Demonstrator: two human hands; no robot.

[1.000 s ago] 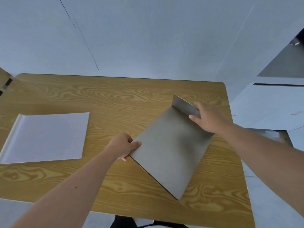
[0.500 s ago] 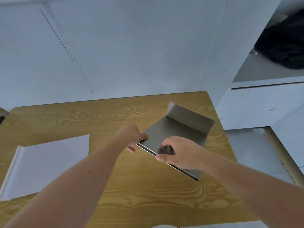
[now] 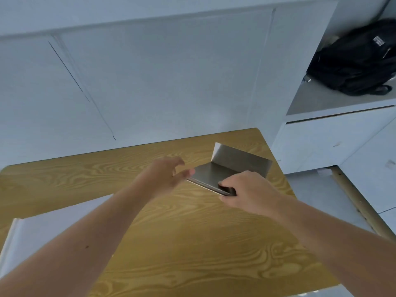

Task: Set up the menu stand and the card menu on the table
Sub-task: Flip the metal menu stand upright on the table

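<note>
Two bare hands work over the far right corner of the wooden desk [image 3: 192, 243]. The right hand [image 3: 248, 189] has its grip closed on the near edge of the metal menu stand [image 3: 233, 166], thumb on top and fingers curled under the thin lip, so that this edge is lifted clear of the desk and the sheet's thickness shows as a bright line. The left hand [image 3: 165, 176] is at the stand's left near corner with its grip loose: the fingers are spread and arched above the desk, holding nothing, while the thumb tip just touches or nearly touches the corner of the sheet; which of the two cannot be told.

The stand is a grey brushed sheet bent into an L, its short flap rising upright at the far end, close to the desk's right edge and far corner. The card menu [image 3: 49, 234], a white sheet with a folded strip along its left side, lies flat near the desk's left edge, well apart from the stand and partly hidden by the left forearm.

Beyond the desk, a black backpack [image 3: 355, 61] sits on a grey shelf [image 3: 321, 101] at the upper right.
</note>
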